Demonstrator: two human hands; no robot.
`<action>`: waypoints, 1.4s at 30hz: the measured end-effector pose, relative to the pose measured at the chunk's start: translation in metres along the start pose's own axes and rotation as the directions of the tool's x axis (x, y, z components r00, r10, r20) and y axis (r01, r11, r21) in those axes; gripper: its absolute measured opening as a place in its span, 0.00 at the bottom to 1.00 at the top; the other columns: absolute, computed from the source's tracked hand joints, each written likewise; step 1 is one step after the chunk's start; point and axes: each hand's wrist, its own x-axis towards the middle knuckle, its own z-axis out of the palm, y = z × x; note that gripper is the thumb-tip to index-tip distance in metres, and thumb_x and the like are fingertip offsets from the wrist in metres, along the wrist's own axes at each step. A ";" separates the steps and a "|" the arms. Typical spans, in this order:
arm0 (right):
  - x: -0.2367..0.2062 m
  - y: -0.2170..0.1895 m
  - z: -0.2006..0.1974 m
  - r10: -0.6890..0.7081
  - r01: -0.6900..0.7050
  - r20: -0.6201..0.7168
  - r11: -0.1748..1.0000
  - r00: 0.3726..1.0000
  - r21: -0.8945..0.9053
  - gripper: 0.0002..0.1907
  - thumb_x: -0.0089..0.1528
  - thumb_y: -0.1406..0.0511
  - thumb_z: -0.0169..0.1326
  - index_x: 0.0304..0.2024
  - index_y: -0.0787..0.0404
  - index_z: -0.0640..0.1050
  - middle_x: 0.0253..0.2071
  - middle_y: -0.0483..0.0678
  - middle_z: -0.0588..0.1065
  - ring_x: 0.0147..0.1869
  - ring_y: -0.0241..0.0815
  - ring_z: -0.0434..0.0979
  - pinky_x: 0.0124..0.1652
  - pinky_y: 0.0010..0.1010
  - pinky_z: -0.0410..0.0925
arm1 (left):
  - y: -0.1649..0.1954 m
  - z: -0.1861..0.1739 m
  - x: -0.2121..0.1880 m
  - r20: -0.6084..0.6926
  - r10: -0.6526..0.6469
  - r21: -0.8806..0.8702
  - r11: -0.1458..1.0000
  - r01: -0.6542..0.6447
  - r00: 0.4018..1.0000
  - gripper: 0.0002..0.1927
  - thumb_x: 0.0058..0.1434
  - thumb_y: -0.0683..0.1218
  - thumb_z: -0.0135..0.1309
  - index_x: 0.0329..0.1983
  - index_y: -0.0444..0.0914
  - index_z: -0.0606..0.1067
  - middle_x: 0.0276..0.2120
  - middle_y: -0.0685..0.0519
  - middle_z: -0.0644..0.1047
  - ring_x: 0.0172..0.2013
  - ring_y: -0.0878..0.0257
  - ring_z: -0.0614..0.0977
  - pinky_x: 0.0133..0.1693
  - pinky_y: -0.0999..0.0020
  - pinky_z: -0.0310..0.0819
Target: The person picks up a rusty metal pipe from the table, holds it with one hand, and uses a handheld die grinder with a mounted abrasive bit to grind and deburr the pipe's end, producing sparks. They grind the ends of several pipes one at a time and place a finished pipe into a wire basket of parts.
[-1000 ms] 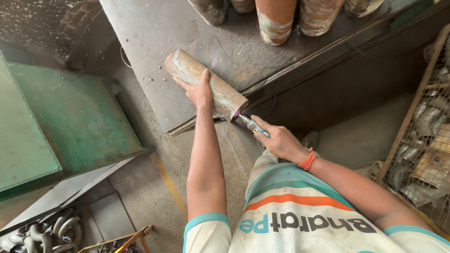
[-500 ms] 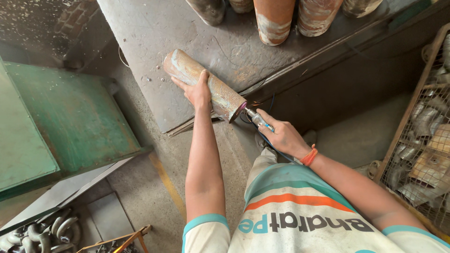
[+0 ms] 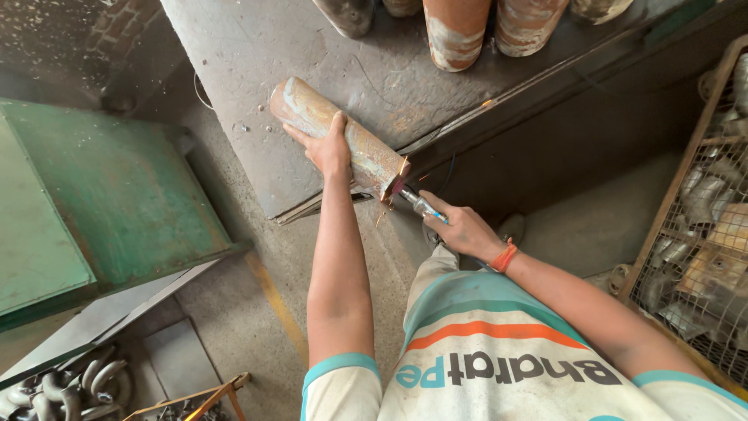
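Observation:
A rusty metal cylinder [image 3: 366, 148] lies on its side on a grey steel plate [image 3: 257, 70], its near end over the plate's edge. My left hand [image 3: 329, 148] rests on top of the cylinder and presses it down. My right hand [image 3: 461, 228] grips a slim hand grinder [image 3: 419, 204], whose tip touches the cylinder's near end, where orange sparks fly. An orange band is on my right wrist.
Several rusty upright cylinders [image 3: 456, 27] stand at the plate's far side. A green metal cabinet [image 3: 86, 210] is on the left. A wire cage with metal fittings [image 3: 713, 226] stands at right. Curved pipe pieces [image 3: 47, 386] lie at the bottom left on the concrete floor.
The grinder's tip has moved onto the cylinder's end and sparks now show. My left hand stays on the cylinder.

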 end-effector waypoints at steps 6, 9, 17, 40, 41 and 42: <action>-0.013 0.007 -0.008 -0.098 0.092 -0.113 0.994 0.989 -0.055 0.33 0.63 0.54 0.54 0.70 0.54 0.67 0.45 0.65 0.79 0.51 0.61 0.81 0.48 0.39 0.71 | -0.001 0.002 0.003 -0.011 0.036 -0.023 0.999 -0.036 0.999 0.67 0.47 0.57 0.68 0.79 0.50 0.35 0.63 0.26 0.65 0.63 0.36 0.70 0.64 0.50 0.62; -0.014 0.016 -0.014 -0.209 0.214 -0.261 0.977 0.943 -0.007 0.30 0.66 0.58 0.53 0.69 0.60 0.67 0.51 0.65 0.77 0.57 0.61 0.79 0.50 0.38 0.71 | 0.001 0.001 0.000 -0.006 0.032 -0.028 0.999 -0.032 0.999 0.67 0.46 0.57 0.67 0.80 0.50 0.35 0.63 0.27 0.66 0.63 0.36 0.70 0.64 0.50 0.62; -0.015 0.006 -0.018 -0.282 0.308 -0.292 0.950 0.914 0.049 0.27 0.68 0.62 0.51 0.69 0.61 0.67 0.51 0.62 0.79 0.55 0.57 0.82 0.50 0.34 0.72 | 0.006 0.002 -0.005 0.003 -0.006 0.011 1.000 0.006 1.000 0.68 0.46 0.58 0.67 0.80 0.52 0.34 0.62 0.26 0.65 0.62 0.35 0.70 0.64 0.50 0.62; -0.023 -0.019 -0.003 -0.433 0.408 -0.142 0.897 0.890 -0.171 0.30 0.65 0.61 0.54 0.70 0.56 0.67 0.34 0.57 0.77 0.36 0.58 0.79 0.38 0.42 0.72 | 0.005 0.007 -0.002 -0.001 -0.009 0.003 1.000 0.009 1.000 0.69 0.45 0.59 0.68 0.79 0.53 0.32 0.62 0.26 0.65 0.63 0.35 0.70 0.64 0.49 0.63; -0.024 -0.019 -0.001 -0.437 0.412 -0.129 0.893 0.890 -0.181 0.30 0.65 0.61 0.54 0.70 0.56 0.67 0.33 0.57 0.77 0.35 0.58 0.78 0.37 0.42 0.71 | 0.005 0.006 -0.002 -0.001 -0.005 -0.001 1.000 0.005 1.000 0.69 0.45 0.59 0.68 0.79 0.53 0.32 0.62 0.26 0.65 0.63 0.35 0.70 0.64 0.50 0.63; -0.025 -0.019 0.002 -0.437 0.412 -0.115 0.891 0.892 -0.191 0.30 0.65 0.60 0.54 0.70 0.55 0.67 0.33 0.57 0.77 0.34 0.58 0.78 0.36 0.43 0.71 | 0.005 0.006 -0.002 0.001 -0.012 0.000 1.000 0.012 1.000 0.69 0.45 0.59 0.68 0.79 0.54 0.32 0.62 0.26 0.65 0.63 0.35 0.70 0.64 0.49 0.63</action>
